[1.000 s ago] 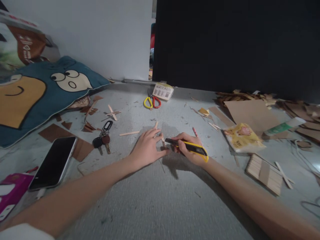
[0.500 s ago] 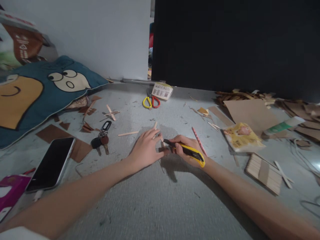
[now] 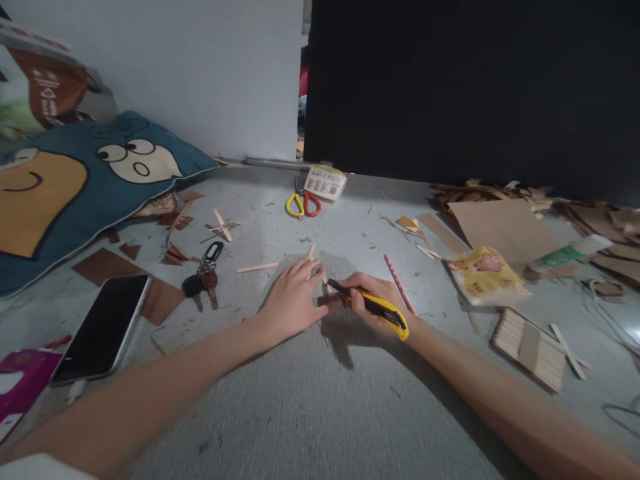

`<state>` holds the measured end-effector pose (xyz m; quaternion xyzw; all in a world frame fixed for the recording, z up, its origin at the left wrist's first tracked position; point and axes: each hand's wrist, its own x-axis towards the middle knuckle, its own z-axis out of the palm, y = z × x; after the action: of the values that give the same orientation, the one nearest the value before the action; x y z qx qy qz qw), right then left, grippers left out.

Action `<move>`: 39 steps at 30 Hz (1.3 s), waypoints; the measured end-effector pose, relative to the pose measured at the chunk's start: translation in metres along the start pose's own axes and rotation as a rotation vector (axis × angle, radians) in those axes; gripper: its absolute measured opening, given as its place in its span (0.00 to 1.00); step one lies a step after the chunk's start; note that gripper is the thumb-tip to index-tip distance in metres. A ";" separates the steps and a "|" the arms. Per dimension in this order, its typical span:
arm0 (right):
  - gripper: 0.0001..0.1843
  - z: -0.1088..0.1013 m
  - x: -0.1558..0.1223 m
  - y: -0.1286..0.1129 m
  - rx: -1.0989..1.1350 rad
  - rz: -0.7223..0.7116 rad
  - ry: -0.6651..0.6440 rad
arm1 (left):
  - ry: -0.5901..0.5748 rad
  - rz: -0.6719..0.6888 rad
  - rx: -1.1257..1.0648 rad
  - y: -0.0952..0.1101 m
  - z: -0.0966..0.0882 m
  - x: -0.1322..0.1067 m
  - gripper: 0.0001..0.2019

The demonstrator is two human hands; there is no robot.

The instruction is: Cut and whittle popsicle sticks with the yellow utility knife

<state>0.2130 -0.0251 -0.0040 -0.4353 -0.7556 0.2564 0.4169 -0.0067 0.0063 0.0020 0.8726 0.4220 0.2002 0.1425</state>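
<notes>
On a gray tabletop (image 3: 240,413), 2 bare forearms reach in from the near edge. A purple item (image 3: 30,373) sits at near left, beside a dark-screened phone (image 3: 103,327). At near right lies a banded bundle of wooden sticks (image 3: 529,348), with 2 loose sticks (image 3: 565,348) next to it.

At center, the right hand (image 3: 373,300) closes around a yellow-and-black knife (image 3: 383,308), its front end angled toward the left hand. The left hand (image 3: 295,293) rests palm down, fingers bent, over a wooden stick (image 3: 312,251) — the stick's far end shows past the fingers. Whether those fingers pinch it or only press it down cannot be told.

Keys (image 3: 204,283) lie left of the left hand, and a second wooden stick (image 3: 257,268) lies just beyond them to the right. A slim red pencil (image 3: 397,280) slants just beside the right wrist, well short of a yellow packet (image 3: 485,275) and a green-and-white tube (image 3: 570,253).

Farther back, crossed sticks (image 3: 223,225) lie near brown scraps (image 3: 176,253). Scissors — 1 yellow handle, 1 red (image 3: 303,204) — sit beside a pale packet (image 3: 325,183). A blue cartoon pillow (image 3: 145,143) fills the far left, and a black panel (image 3: 470,87) stands behind.
</notes>
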 end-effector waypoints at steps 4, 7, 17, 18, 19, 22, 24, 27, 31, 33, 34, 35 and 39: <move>0.11 0.002 -0.002 0.002 -0.022 0.002 0.004 | 0.006 0.003 0.021 0.001 0.001 0.000 0.22; 0.11 0.003 -0.003 0.003 -0.061 -0.010 0.005 | 0.006 0.004 0.048 0.001 0.001 -0.001 0.23; 0.10 0.002 -0.004 0.003 -0.083 -0.043 -0.007 | -0.005 -0.001 0.002 0.001 0.001 -0.001 0.23; 0.10 0.002 -0.003 0.003 -0.079 -0.047 -0.007 | -0.006 -0.001 0.002 0.001 0.001 -0.001 0.23; 0.10 0.003 -0.003 0.004 -0.071 -0.052 -0.006 | -0.007 0.000 0.003 0.001 0.001 -0.001 0.23; 0.10 0.003 -0.003 0.005 -0.055 -0.059 0.005 | -0.008 0.004 0.022 0.001 0.000 -0.001 0.22; 0.10 0.003 -0.003 0.005 -0.064 -0.061 0.011 | -0.008 0.004 0.040 0.001 0.000 -0.001 0.21; 0.10 0.003 -0.003 0.004 -0.083 -0.078 0.001 | -0.006 0.006 0.053 0.001 0.001 -0.001 0.22; 0.09 0.002 -0.003 0.003 -0.079 -0.083 -0.002 | -0.014 0.005 0.054 0.002 0.001 -0.001 0.23; 0.09 0.002 -0.003 0.003 -0.074 -0.081 0.000 | -0.016 0.003 0.055 0.002 0.000 0.000 0.22; 0.09 0.002 -0.003 0.003 -0.076 -0.086 -0.003 | -0.017 0.003 0.058 0.002 0.000 0.000 0.22; 0.09 0.002 -0.004 0.003 -0.083 -0.094 -0.008 | -0.016 0.003 0.060 0.002 0.000 0.000 0.22; 0.11 0.003 -0.004 0.005 -0.129 -0.148 -0.013 | -0.011 0.010 0.056 0.002 0.001 0.000 0.21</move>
<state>0.2137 -0.0261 -0.0105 -0.4023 -0.8035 0.1786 0.4008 -0.0053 0.0048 0.0022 0.8794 0.4224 0.1842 0.1192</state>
